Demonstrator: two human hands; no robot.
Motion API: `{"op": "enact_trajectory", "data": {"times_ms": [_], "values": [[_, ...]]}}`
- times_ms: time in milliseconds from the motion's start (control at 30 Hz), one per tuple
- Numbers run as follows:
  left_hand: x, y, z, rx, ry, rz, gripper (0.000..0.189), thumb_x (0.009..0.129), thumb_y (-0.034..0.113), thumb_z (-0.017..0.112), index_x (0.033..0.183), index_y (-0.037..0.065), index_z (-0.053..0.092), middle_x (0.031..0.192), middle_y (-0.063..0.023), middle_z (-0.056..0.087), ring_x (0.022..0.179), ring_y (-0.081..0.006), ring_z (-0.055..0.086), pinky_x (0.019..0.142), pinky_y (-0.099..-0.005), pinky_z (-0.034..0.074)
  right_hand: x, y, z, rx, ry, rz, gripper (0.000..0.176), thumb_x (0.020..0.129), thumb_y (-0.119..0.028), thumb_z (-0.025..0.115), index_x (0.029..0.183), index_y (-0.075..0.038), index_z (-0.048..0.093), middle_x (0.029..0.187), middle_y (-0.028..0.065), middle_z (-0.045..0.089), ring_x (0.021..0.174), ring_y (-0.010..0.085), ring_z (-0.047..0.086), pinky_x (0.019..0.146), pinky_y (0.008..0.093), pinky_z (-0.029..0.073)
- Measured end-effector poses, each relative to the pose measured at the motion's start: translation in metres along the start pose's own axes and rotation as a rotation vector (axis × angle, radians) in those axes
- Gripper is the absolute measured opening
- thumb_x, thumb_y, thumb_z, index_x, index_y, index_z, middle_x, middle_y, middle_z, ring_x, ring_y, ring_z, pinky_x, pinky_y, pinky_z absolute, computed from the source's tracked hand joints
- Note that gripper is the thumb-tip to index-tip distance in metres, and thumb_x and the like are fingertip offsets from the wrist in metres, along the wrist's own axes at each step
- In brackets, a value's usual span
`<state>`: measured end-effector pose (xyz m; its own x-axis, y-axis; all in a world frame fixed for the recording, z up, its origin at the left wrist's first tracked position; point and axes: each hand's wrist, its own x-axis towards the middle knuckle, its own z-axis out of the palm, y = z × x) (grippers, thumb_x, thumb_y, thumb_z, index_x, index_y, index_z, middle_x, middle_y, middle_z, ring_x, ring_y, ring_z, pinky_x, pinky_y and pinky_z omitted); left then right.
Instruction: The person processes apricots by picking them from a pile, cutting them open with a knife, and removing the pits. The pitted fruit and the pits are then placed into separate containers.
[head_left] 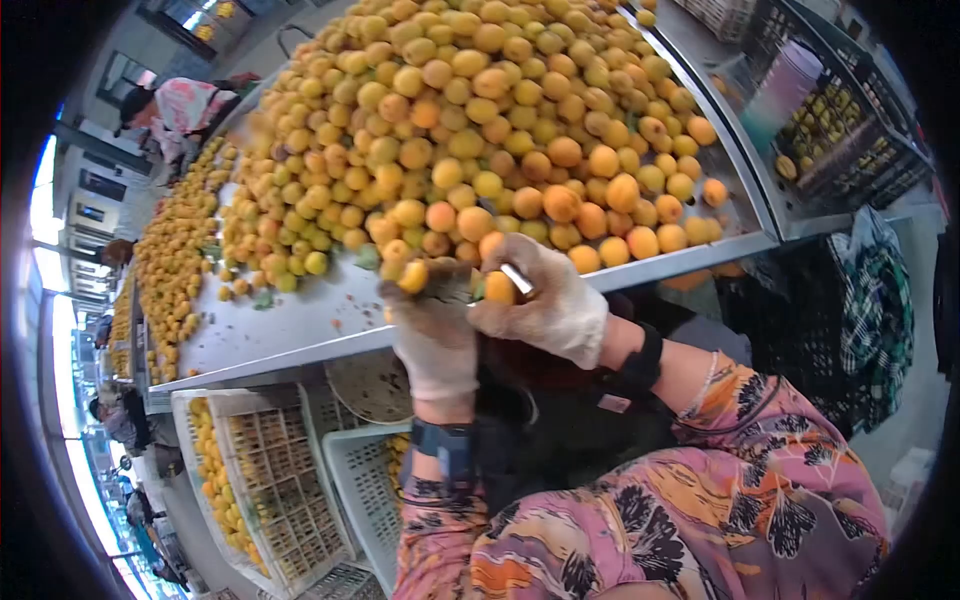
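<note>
Both hands wear stained white gloves and meet at the metal table's front edge. My left hand is closed around a yellow-orange fruit, which shows at its fingertips. In my right hand, fingers curl round a small tool with a pale, shiny end, and a second orange fruit sits against the fingers beside it. The tool's far end is hidden. Just beyond the hands rises a large heap of yellow and orange fruit.
Below the table at left stand a white crate of fruit, a pale green basket and a round bucket. A dark crate and a clear cup are at upper right. Other people are in the left background.
</note>
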<state>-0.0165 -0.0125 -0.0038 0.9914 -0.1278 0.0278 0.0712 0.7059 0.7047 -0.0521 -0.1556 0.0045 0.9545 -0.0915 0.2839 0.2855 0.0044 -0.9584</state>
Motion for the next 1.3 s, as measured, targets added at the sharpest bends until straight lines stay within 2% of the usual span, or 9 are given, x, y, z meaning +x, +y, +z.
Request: {"op": "enact_trajectory", "data": {"times_ms": [200,300,333,467,600,900,967,1200,1300], "values": [[-0.008,0.002,0.009,-0.106,-0.051,-0.13,0.047,0.105,0.037,0.036,0.138,0.005,0.043,0.134,-0.0138,0.05,0.123,-0.0277,0.05,0.108,-0.0424,0.04,0.002,-0.012,0.002,-0.156,-0.148,-0.084,0.061,0.08,-0.026,0.076,0.133,-0.009,0.053,0.104,0.0162,0.064,0.09,0.0299,0.064,0.081,0.0357,0.051],[-0.008,0.002,-0.002,-0.134,-0.022,-0.171,0.053,0.102,0.045,0.041,0.139,0.006,0.043,0.125,-0.0084,0.056,0.112,-0.0253,0.056,0.1,-0.0417,0.045,0.0,-0.018,0.0,-0.436,-0.311,-0.057,0.056,0.081,-0.025,0.073,0.132,-0.011,0.055,0.112,0.0193,0.062,0.096,0.0344,0.063,0.084,0.0374,0.051],[-0.008,0.002,-0.003,-0.186,-0.02,-0.172,0.052,0.102,0.044,0.041,0.138,0.007,0.044,0.125,-0.0073,0.056,0.112,-0.024,0.056,0.096,-0.0389,0.047,-0.002,-0.015,0.005,-0.373,-0.265,-0.111,0.052,0.085,-0.017,0.075,0.131,-0.004,0.055,0.108,0.006,0.065,0.099,0.0154,0.06,0.087,0.0292,0.049],[-0.01,0.008,0.006,0.085,0.121,-0.11,0.052,0.102,0.045,0.041,0.137,0.006,0.045,0.125,-0.0082,0.055,0.11,-0.0209,0.056,0.092,-0.0335,0.049,0.002,-0.014,0.004,0.106,-0.185,0.022,0.038,0.092,-0.014,0.067,0.127,-0.003,0.058,0.109,0.0021,0.064,0.1,0.0111,0.059,0.088,0.0288,0.049],[-0.019,0.008,0.025,0.621,0.088,-0.145,0.06,0.102,0.052,0.03,0.113,0.001,0.06,0.08,-0.0029,0.058,0.062,-0.0107,0.052,0.056,-0.0233,0.042,0.013,-0.038,-0.018,0.558,0.073,0.31,0.038,0.098,-0.034,0.053,0.114,0.001,0.057,0.064,-0.0009,0.048,0.047,0.0078,0.042,0.043,0.0239,0.036],[-0.026,-0.023,0.014,0.756,-0.181,-0.324,0.062,0.095,0.063,0.044,0.106,0.005,0.061,0.094,-0.0035,0.063,0.086,-0.0132,0.06,0.076,-0.0256,0.049,0.03,-0.03,-0.05,0.84,0.334,0.133,0.04,0.1,-0.041,0.046,0.105,-0.003,0.059,0.057,-0.002,0.037,0.044,0.0117,0.034,0.04,0.0286,0.034],[-0.032,-0.028,0.025,0.754,-0.041,-0.421,0.065,0.101,0.057,0.029,0.101,0.003,0.064,0.09,-0.0044,0.062,0.081,-0.013,0.055,0.073,-0.0248,0.042,0.028,-0.034,-0.048,0.772,0.327,0.133,0.04,0.101,-0.04,0.044,0.102,-0.004,0.061,0.056,-0.0014,0.039,0.042,0.011,0.035,0.039,0.028,0.033],[-0.037,-0.037,0.029,0.707,-0.039,-0.427,0.064,0.101,0.057,0.029,0.1,0.004,0.064,0.089,-0.0048,0.064,0.079,-0.011,0.056,0.07,-0.0247,0.043,0.016,-0.046,-0.04,0.732,0.336,0.039,0.029,0.1,-0.032,0.052,0.093,-0.006,0.065,0.054,-0.0045,0.047,0.041,0.0049,0.04,0.037,0.0215,0.029],[-0.035,-0.035,0.017,0.6,0.024,-0.595,0.05,0.095,0.044,0.059,0.123,0.002,0.054,0.108,-0.0068,0.065,0.097,-0.0202,0.064,0.087,-0.0309,0.051,0.013,-0.044,-0.04,0.827,0.279,0.054,0.023,0.099,-0.025,0.056,0.089,-0.007,0.066,0.061,-0.0051,0.055,0.049,0.0014,0.047,0.041,0.0177,0.035]]}}
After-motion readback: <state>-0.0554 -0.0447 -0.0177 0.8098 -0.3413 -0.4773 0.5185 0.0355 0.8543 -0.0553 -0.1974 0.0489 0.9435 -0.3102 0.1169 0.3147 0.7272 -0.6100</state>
